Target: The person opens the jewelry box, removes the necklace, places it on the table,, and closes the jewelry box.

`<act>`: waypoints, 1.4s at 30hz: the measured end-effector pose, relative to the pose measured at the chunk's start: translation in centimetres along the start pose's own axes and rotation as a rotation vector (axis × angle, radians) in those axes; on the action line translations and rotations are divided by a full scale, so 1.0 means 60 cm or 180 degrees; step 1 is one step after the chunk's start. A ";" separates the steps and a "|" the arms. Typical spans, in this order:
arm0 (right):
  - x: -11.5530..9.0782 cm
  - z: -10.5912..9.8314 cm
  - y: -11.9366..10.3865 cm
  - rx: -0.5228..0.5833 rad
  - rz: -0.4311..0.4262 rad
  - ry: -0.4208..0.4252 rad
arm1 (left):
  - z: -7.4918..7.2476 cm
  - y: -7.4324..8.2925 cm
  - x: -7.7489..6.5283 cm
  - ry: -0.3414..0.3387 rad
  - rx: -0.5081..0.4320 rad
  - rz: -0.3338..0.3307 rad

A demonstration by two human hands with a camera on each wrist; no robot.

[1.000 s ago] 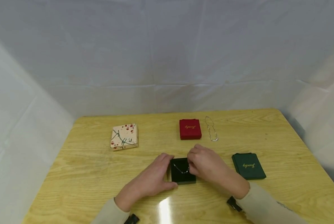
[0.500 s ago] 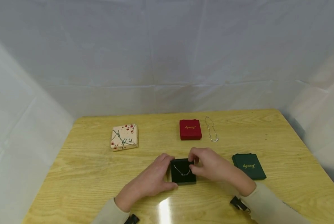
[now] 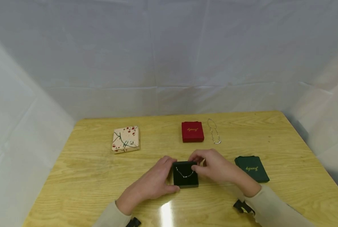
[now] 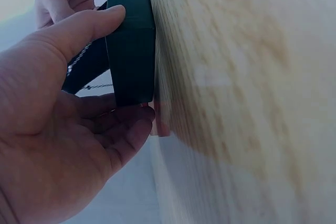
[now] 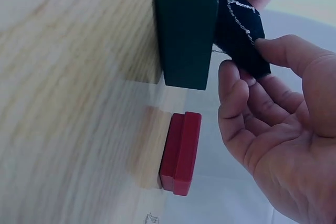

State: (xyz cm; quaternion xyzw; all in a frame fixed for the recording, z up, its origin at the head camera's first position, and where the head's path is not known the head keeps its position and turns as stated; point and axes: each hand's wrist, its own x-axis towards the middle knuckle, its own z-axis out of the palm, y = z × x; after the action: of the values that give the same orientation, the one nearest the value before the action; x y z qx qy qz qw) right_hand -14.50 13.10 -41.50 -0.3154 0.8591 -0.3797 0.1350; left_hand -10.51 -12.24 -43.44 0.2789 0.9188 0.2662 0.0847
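My left hand (image 3: 154, 178) grips the dark green box base (image 4: 132, 51) by its left side, thumb on the near wall and fingers at the far corner. A black insert pad (image 5: 237, 38) with a silver chain (image 5: 241, 24) across its face stands tilted up out of the base in both wrist views. With thumb on its face and fingers behind, my right hand (image 3: 215, 167) pinches the pad by its right far corner. Part of the chain runs behind the pad. The green lid (image 3: 252, 169) marked "Jewelry" lies to the right of my right hand.
A red jewelry box (image 3: 192, 132) stands behind my hands, with a second silver chain (image 3: 217, 142) on the table at its right. Farther left lies a cream box with a floral pattern (image 3: 126, 139). A white sheet (image 3: 157, 63) rises behind the wooden table (image 3: 86, 176).
My right hand has drawn slightly right and its thumb and fingers have spread onto the pad's edge. More of the chain shows, hanging a little lower. My left hand stays put.
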 end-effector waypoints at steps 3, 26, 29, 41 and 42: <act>0.001 -0.005 -0.002 0.0050 -0.0008 0.0064 | 0.001 0.000 0.000 0.0029 -0.0001 0.0020; 0.003 -0.030 -0.017 0.0289 0.0024 0.0163 | -0.011 -0.003 -0.002 0.0204 -0.0726 -0.0153; 0.002 -0.031 -0.019 0.0334 0.0026 0.0179 | -0.017 0.000 -0.003 0.0215 -0.1138 -0.0222; 0.003 -0.030 -0.010 0.0601 0.0018 0.0152 | -0.021 0.011 0.003 0.0154 -0.2029 -0.0491; 0.003 -0.030 -0.009 0.0628 0.0020 0.0148 | -0.021 0.012 0.003 0.0152 -0.2078 -0.0494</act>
State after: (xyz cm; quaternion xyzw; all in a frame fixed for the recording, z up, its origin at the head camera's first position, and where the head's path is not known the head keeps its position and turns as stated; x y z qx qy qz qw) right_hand -15.25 13.73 -39.87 -0.2890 0.8214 -0.4693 0.1467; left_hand -10.71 -12.17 -42.02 0.1599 0.8053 0.5456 0.1680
